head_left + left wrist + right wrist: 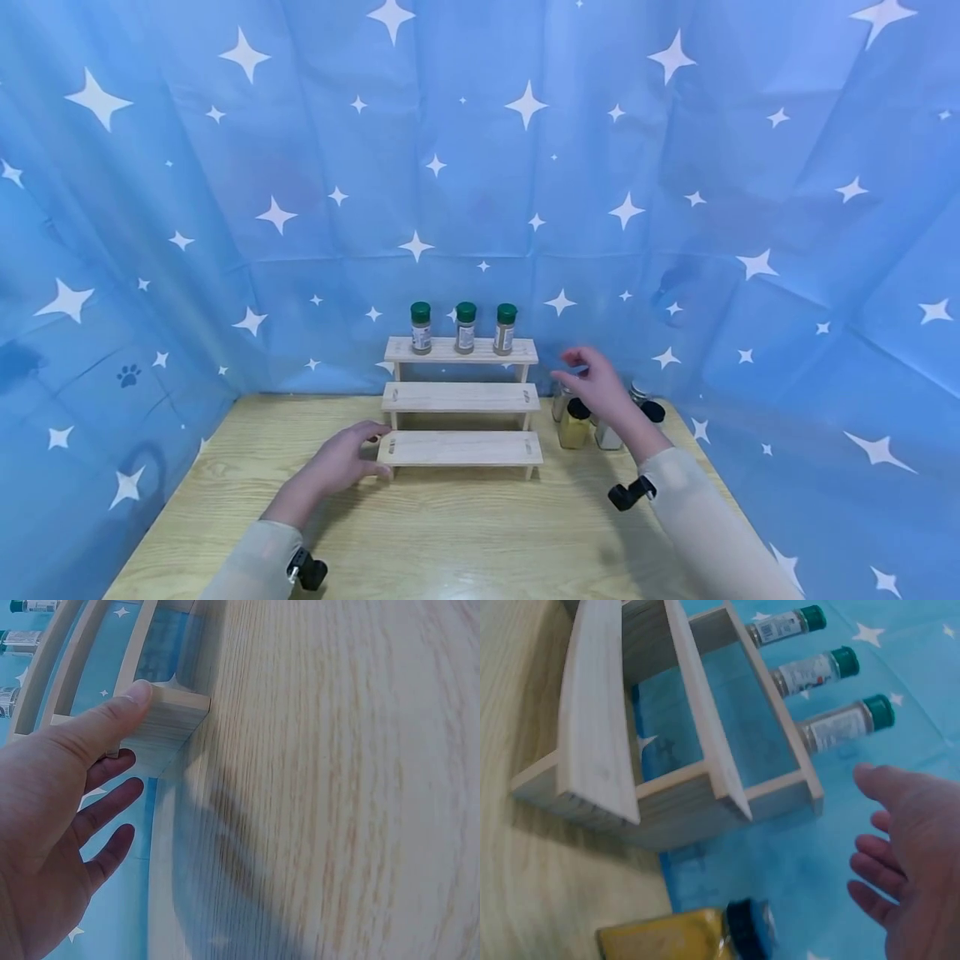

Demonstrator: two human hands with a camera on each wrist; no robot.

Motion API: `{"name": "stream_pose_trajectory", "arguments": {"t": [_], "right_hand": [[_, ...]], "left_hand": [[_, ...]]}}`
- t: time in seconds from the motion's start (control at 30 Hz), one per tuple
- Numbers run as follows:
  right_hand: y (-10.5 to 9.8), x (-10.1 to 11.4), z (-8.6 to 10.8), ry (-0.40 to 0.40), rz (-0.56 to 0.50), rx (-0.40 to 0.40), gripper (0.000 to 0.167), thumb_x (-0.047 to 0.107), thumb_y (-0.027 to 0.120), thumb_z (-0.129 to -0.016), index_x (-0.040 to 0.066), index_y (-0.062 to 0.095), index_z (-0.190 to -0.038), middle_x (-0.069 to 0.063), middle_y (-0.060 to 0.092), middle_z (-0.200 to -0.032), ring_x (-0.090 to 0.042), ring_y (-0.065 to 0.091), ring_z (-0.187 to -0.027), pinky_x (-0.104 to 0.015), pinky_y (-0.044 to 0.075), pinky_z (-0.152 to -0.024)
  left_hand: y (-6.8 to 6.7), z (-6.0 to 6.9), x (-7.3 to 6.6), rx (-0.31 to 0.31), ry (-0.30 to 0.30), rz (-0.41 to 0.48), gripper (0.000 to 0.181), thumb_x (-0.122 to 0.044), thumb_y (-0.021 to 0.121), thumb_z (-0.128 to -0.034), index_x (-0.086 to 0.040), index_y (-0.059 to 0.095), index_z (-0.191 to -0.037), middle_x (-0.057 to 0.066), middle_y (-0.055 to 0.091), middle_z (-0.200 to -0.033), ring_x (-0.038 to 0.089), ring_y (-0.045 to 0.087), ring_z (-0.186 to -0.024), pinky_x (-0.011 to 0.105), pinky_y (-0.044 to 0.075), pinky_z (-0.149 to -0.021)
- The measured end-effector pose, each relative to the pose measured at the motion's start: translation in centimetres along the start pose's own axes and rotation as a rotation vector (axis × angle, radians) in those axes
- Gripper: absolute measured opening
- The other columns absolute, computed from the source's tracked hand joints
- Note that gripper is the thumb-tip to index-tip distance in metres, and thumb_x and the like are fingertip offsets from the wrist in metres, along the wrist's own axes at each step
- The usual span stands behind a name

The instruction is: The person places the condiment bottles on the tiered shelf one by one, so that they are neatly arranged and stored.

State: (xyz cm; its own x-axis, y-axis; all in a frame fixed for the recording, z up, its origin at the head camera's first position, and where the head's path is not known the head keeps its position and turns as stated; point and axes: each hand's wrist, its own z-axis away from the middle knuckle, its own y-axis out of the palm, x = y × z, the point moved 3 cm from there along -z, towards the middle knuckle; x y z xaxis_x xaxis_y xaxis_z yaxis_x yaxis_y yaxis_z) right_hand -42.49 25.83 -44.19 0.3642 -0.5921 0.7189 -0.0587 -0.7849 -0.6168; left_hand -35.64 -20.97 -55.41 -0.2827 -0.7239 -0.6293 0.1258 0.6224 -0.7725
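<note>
A three-step wooden shelf rack (461,450) stands on the table. Along its top step are three green-capped spice jars (465,337), upright and spaced apart. At the rack's lowest step, my left hand (341,462) holds the left end; the left wrist view shows the thumb (127,709) on the front and the index finger mostly hidden behind the wood. My right hand (598,390) hovers right of the rack with nothing in it, fingers loosely bent. Below it stand a black-capped jar of yellow spice (574,427) and several other jars, partly hidden by the hand and forearm.
Light wood-grain table (450,533) runs in front of the rack. A blue curtain with white stars (480,167) hangs close behind and on both sides. Each sleeve carries a small black wrist camera (630,493).
</note>
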Motion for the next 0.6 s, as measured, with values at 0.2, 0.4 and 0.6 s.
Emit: {"name": "stream_pose_trajectory", "arguments": {"t": [0.2,0.4,0.6], "right_hand": [[-0.2,-1.7,1.7,0.026,0.049,0.016,0.044,0.026,0.079,-0.106,0.001,0.066,-0.139,-0.023,0.065,-0.138,-0.045,0.061,-0.129,-0.062,0.054,-0.108],[-0.3,-2.7,2.6,0.062,0.086,0.042,0.051,0.033,0.081,-0.105,0.000,0.065,-0.141,-0.022,0.066,-0.138,-0.044,0.063,-0.129,-0.063,0.055,-0.108],[-0.5,-3.5,3.2,0.046,0.150,0.047,0.045,0.025,0.081,-0.105,-0.001,0.066,-0.138,-0.025,0.065,-0.138,-0.047,0.063,-0.127,-0.065,0.055,-0.105]], "left_hand": [[-0.1,0.1,0.0,-0.004,0.001,-0.004,0.074,-0.032,0.095,-0.0904,-0.013,0.064,-0.155,0.011,0.062,-0.155,0.038,0.062,-0.137,0.063,0.051,-0.115],[-0.2,0.2,-0.2,-0.007,-0.004,0.001,0.073,-0.030,0.095,-0.0906,-0.013,0.064,-0.155,0.011,0.062,-0.155,0.038,0.063,-0.137,0.063,0.051,-0.115],[-0.2,0.2,-0.2,-0.012,-0.002,0.005,0.073,-0.030,0.095,-0.0900,-0.013,0.064,-0.154,0.012,0.062,-0.155,0.039,0.062,-0.137,0.063,0.050,-0.115]]}}
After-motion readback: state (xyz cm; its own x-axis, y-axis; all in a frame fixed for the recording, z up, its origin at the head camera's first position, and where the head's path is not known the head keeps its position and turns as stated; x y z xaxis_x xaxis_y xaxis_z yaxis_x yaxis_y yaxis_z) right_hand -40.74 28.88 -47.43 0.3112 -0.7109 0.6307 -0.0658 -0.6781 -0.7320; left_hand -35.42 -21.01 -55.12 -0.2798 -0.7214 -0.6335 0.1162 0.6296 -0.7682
